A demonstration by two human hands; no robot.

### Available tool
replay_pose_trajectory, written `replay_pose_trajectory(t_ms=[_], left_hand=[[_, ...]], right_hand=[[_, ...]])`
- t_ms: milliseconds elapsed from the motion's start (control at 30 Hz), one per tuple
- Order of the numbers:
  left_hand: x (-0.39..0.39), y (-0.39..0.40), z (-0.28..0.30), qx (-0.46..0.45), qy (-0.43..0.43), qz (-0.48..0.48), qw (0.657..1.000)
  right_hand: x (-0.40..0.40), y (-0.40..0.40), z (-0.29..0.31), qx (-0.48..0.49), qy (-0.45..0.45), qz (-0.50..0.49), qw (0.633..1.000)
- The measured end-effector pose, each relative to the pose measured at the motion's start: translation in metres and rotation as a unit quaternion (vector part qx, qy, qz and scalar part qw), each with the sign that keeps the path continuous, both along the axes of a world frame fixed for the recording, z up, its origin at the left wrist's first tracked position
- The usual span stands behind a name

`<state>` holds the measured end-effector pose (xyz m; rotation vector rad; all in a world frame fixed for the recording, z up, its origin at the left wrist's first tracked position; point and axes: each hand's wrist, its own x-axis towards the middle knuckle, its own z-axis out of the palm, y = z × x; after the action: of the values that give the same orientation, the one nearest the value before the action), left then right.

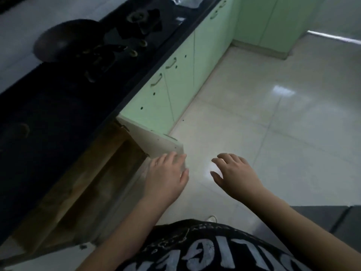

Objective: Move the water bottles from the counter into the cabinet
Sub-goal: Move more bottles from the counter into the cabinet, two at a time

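The cabinet [93, 173] under the black counter [58, 106] stands open, showing bare wooden shelves. Its pale door [156, 139] swings out over the floor. My left hand [168, 173] is at the door's outer corner, fingers spread and holding nothing. My right hand [232, 173] hovers over the floor to the right of the door, also with fingers apart and nothing in it. Clear plastic [185, 1], perhaps the water bottles, shows blurred at the far end of the counter; I cannot tell how many.
A gas stove [140, 22] and a dark wok [64, 40] sit on the counter. Green cabinet doors [181, 75] with handles run along below it. A glossy tiled floor [273, 114] stretches to the right. A grey object [328, 218] lies at the lower right.
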<state>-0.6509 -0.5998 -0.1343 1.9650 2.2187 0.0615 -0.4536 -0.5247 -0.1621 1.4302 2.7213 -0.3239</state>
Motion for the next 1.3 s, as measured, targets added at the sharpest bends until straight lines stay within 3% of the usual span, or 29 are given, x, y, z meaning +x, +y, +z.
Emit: replay_pose_trajectory(t_ms=[367,800,1100,1300], left_hand=[[0.041,0.13,-0.017,-0.032,-0.01,-0.117,0.993],[0.062,0.315,-0.029,-0.043,-0.047,-0.196,0.978],[0.114,0.446,-0.032,0.0,-0.064,-0.225,0.972],[0.165,0.551,-0.041,-0.101,-0.024,-0.236,0.966]], right_hand=[[0.067,0.081,0.002,-0.009,0.003,-0.129,0.992],[0.098,0.24,0.013,-0.033,0.003,-0.231,0.972],[0.172,0.355,0.009,-0.042,0.002,-0.322,0.946],[0.221,0.458,-0.003,-0.064,0.026,-0.337,0.939]])
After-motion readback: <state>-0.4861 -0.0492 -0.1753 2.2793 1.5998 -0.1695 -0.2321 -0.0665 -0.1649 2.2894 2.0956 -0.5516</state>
